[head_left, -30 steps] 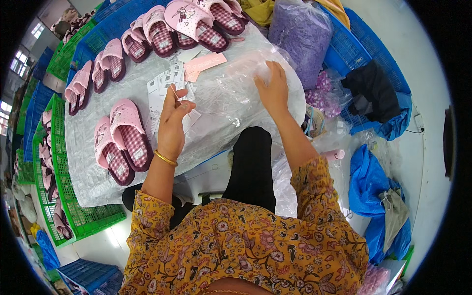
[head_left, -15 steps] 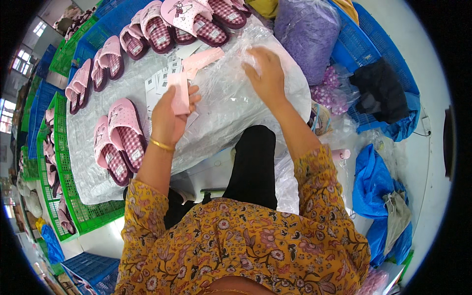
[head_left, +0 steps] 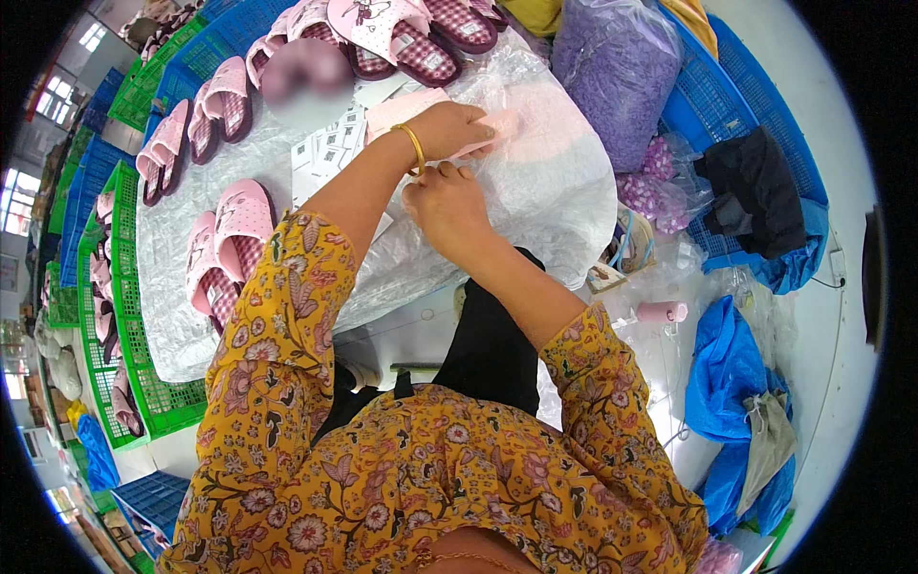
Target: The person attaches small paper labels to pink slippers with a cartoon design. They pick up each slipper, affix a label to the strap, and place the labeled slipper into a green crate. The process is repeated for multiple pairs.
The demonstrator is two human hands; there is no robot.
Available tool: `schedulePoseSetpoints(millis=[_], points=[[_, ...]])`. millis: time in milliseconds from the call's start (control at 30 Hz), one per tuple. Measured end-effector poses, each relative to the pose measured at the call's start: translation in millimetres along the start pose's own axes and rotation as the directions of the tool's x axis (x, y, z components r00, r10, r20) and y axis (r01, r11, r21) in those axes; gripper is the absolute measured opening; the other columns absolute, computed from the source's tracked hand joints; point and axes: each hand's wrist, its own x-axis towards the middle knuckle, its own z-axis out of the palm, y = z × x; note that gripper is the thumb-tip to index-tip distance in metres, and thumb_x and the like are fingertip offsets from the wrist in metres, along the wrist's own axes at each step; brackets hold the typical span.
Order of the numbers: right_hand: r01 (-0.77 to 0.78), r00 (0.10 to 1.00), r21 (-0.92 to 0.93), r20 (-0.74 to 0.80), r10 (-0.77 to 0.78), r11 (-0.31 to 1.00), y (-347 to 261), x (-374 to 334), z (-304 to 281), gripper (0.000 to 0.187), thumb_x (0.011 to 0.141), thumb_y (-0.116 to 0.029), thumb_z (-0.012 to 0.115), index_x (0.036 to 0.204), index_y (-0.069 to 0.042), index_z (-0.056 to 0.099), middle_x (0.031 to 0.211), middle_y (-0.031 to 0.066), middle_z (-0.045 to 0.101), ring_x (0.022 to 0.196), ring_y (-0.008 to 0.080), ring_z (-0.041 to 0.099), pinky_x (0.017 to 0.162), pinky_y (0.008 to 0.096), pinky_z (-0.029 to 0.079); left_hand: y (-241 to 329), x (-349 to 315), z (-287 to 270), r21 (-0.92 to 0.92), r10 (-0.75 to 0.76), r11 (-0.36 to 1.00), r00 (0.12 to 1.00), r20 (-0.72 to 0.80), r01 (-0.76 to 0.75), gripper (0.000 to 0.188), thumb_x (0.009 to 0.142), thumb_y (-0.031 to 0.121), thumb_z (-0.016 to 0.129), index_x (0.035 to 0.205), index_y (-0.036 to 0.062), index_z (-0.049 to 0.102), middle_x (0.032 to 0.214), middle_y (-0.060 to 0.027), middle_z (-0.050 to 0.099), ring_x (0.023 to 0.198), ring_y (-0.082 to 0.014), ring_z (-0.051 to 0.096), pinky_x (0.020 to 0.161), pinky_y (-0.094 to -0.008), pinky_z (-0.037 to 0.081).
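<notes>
One blurred, rounded patch covers part of the row of pink slippers [head_left: 378, 24] at the back of the worktop [head_left: 564, 215], and the picture's upper rim cuts off the slippers next to it. The nearer pair of slippers [head_left: 244, 210] is partly hidden behind the left sleeve [head_left: 277, 306]. White labels [head_left: 330, 153] lie spread beside the left forearm; their print is too small to make out.

The pink strip [head_left: 499, 127] is pale, thin and flat like card or paper, its near end covered by fingers. It is just above the wrinkled clear plastic of the worktop, right of a second pink card [head_left: 397, 107] that the left hand partly covers.

The left hand [head_left: 454, 131] is closed on the strip, its arm reaching across to the right, a gold bangle [head_left: 413, 148] at the wrist. The right hand [head_left: 449, 209] sits just below, fingers curled up close to the bangle; whether it grips anything I cannot tell. The two hands are close together, forearms slanting inward.
</notes>
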Motion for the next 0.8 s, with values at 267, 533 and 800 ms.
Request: schedulePoseSetpoints(millis=[267,533,800], points=[[0.307,0.949,0.260,-0.151,-0.275,0.915,-28.5,-22.7,-42.1,0.012,0.078,-0.016,0.059,0.087,-0.010,0.063,0.100,0.0044,0.059,0.092,0.0244,0.054,0.082,0.0396,0.040,-18.4,5.8,3.1,0.036,-0.026,0.999,0.999,-0.036,0.027,0.030,0.095,0.028,0.055,0.106,0.0020,0.067,0.093,-0.0055,0.072,0.079,-0.0116,0.067,0.070,-0.0257,0.052],[0.270,0.954,0.840,-0.165,-0.252,0.470,-92.9,-69.1,-89.7,0.010,0.083,-0.016,0.064,0.089,-0.009,0.059,0.093,0.0035,0.058,0.088,0.0234,0.058,0.075,0.0351,0.047,-19.4,3.2,7.9,0.177,0.025,0.984,0.988,-0.150,0.002,0.031,0.091,0.032,0.058,0.096,0.0028,0.070,0.090,-0.0095,0.072,0.080,-0.0178,0.064,0.074,-0.0294,0.048],[-0.371,0.767,0.909,0.184,0.615,0.191,-32.8,-77.0,-105.5,0.015,0.091,-0.009,0.066,0.103,-0.002,0.062,0.085,0.0016,0.063,0.073,0.0054,0.054,0.067,0.0222,0.047,8.5,-98.5,31.3,-0.183,0.042,0.979,0.965,-0.257,-0.091,0.028,0.091,0.024,0.063,0.104,0.0009,0.069,0.095,-0.0034,0.068,0.081,-0.0101,0.059,0.074,-0.0259,0.046]])
